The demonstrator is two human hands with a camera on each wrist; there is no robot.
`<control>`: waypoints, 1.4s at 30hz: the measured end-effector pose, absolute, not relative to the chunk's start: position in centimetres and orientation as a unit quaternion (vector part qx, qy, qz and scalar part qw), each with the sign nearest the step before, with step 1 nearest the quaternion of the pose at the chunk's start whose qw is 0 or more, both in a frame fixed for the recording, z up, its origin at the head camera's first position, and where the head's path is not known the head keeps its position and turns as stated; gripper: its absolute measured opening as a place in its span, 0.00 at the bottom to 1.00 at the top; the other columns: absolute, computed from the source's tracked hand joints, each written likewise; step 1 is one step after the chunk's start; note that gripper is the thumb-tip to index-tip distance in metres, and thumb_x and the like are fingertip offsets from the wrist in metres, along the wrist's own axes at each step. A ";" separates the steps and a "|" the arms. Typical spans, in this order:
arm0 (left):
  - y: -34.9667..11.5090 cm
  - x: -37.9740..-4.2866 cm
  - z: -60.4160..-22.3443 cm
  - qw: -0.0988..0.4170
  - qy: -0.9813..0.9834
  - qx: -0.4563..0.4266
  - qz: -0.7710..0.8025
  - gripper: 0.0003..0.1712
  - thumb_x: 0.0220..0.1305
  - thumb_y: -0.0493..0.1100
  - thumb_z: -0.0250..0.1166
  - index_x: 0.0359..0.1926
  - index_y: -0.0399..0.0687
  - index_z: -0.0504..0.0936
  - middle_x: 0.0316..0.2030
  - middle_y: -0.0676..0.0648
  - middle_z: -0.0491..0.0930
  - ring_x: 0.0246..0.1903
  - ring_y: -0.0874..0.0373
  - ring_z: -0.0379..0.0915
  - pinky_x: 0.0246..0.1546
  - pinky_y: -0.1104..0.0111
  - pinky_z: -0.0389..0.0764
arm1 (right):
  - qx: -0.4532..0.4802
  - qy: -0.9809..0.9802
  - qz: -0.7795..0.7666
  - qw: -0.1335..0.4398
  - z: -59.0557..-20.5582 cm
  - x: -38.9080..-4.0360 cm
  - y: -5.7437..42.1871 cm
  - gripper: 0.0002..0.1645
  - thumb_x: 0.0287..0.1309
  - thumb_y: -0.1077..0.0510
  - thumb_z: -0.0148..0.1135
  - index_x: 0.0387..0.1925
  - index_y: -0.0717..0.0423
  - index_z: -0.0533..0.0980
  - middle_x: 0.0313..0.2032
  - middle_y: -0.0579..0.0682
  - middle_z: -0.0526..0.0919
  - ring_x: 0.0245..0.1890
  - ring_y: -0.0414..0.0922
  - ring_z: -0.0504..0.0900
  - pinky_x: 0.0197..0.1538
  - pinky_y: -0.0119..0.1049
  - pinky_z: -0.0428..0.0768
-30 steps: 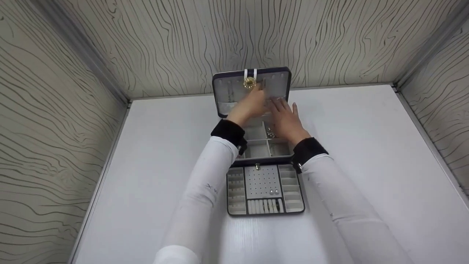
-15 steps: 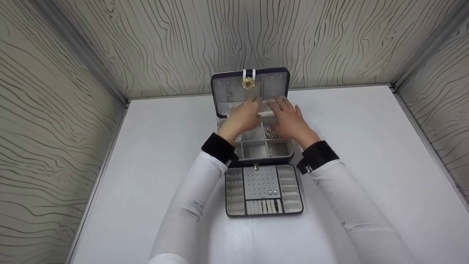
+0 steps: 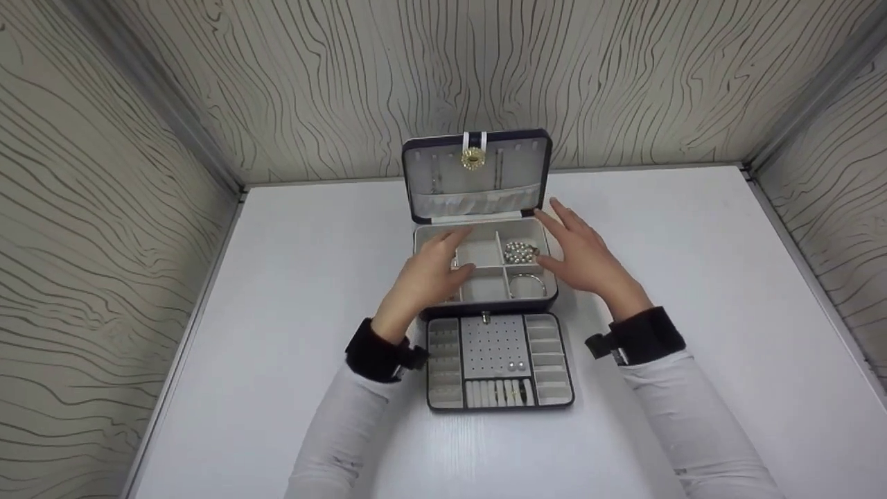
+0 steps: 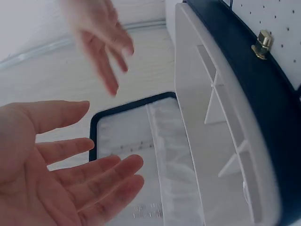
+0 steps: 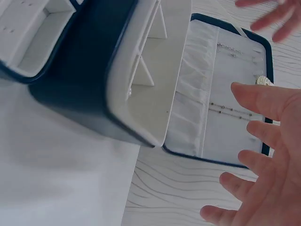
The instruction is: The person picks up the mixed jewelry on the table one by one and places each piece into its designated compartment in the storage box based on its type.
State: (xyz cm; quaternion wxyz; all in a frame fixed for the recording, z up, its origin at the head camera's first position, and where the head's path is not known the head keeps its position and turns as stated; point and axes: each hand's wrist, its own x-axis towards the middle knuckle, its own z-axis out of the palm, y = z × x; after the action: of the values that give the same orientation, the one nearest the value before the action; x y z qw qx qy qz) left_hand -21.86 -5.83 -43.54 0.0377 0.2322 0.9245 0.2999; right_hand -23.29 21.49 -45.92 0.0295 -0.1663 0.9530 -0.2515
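A dark blue jewelry box (image 3: 485,305) stands on the table with its lid (image 3: 471,184) raised at the back. Fine necklaces (image 3: 499,170) hang inside the lid, above a gathered fabric pocket (image 3: 478,203). Over the box's left compartments hovers my left hand (image 3: 431,274), fingers spread and holding nothing; it hides part of them. My right hand (image 3: 585,256), also spread and free of any object, is at the box's right edge. Near its thumb a pearl necklace (image 3: 520,252) lies in the back right compartment. A bangle (image 3: 528,285) lies in the front right one.
In front of the box lies a jewelry tray (image 3: 449,364) with small compartments, two pearl earrings (image 3: 516,365) and several rings (image 3: 509,393) in its ring rolls. A gold clasp (image 3: 473,159) hangs on the lid's strap. A wood-grain patterned wall (image 3: 312,83) stands behind the white table (image 3: 312,291).
Both hands have drawn back from the lid toward me and moved apart, the left to the left and the right to the right. The lid's pocket and the right compartments now show.
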 end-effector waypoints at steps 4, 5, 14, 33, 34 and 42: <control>-8.5 -20.4 -44.9 0.025 0.911 0.181 0.371 0.35 0.64 0.40 0.66 0.71 0.42 0.65 0.61 0.37 0.71 0.52 0.46 0.77 0.48 0.56 0.79 | -0.157 0.950 -0.266 0.039 -46.7 -21.9 22.8 0.45 0.63 0.57 0.63 0.76 0.56 0.53 0.76 0.61 0.42 0.72 0.64 0.47 0.67 0.63 0.54; -9.0 -20.1 -45.3 0.020 0.908 0.168 0.383 0.35 0.65 0.40 0.65 0.70 0.41 0.65 0.61 0.36 0.71 0.51 0.46 0.77 0.47 0.56 0.79 | -0.154 0.950 -0.268 0.040 -46.9 -21.6 23.2 0.45 0.63 0.57 0.63 0.76 0.56 0.53 0.76 0.61 0.42 0.72 0.65 0.47 0.67 0.63 0.55; -11.3 -17.0 -49.2 0.026 0.911 0.102 0.400 0.36 0.72 0.47 0.59 0.71 0.32 0.60 0.62 0.30 0.66 0.53 0.43 0.75 0.51 0.53 0.77 | -0.117 0.948 -0.290 0.058 -49.0 -19.5 25.3 0.46 0.64 0.57 0.62 0.76 0.58 0.49 0.74 0.67 0.44 0.70 0.68 0.50 0.64 0.66 0.59; -12.4 -12.7 -53.8 0.234 0.834 0.012 0.500 0.38 0.68 0.44 0.62 0.70 0.27 0.59 0.54 0.32 0.72 0.48 0.43 0.76 0.33 0.62 0.84 | -0.073 0.899 -0.375 0.212 -53.0 -15.4 25.1 0.29 0.65 0.56 0.60 0.59 0.74 0.67 0.38 0.57 0.82 0.28 0.47 0.83 0.30 0.40 0.79; -12.4 -12.6 -53.9 0.236 0.833 0.013 0.500 0.37 0.67 0.43 0.63 0.69 0.27 0.60 0.53 0.33 0.73 0.47 0.44 0.76 0.33 0.62 0.84 | -0.071 0.894 -0.382 0.223 -53.1 -15.3 24.9 0.29 0.65 0.57 0.60 0.59 0.74 0.68 0.37 0.56 0.82 0.27 0.47 0.83 0.29 0.39 0.80; -11.9 -12.5 -54.4 0.255 0.816 0.025 0.518 0.31 0.65 0.34 0.62 0.65 0.23 0.63 0.45 0.36 0.75 0.39 0.47 0.78 0.29 0.61 0.84 | -0.045 0.875 -0.406 0.261 -53.5 -14.3 23.6 0.30 0.64 0.60 0.61 0.61 0.76 0.66 0.37 0.56 0.82 0.25 0.48 0.83 0.28 0.43 0.82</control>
State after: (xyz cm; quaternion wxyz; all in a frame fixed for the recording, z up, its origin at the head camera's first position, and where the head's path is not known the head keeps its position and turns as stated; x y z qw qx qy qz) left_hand -12.51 -11.89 -54.37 0.2549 0.0246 0.8159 0.5184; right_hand -14.33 23.63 -53.52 0.2610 -0.0448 0.8746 -0.4061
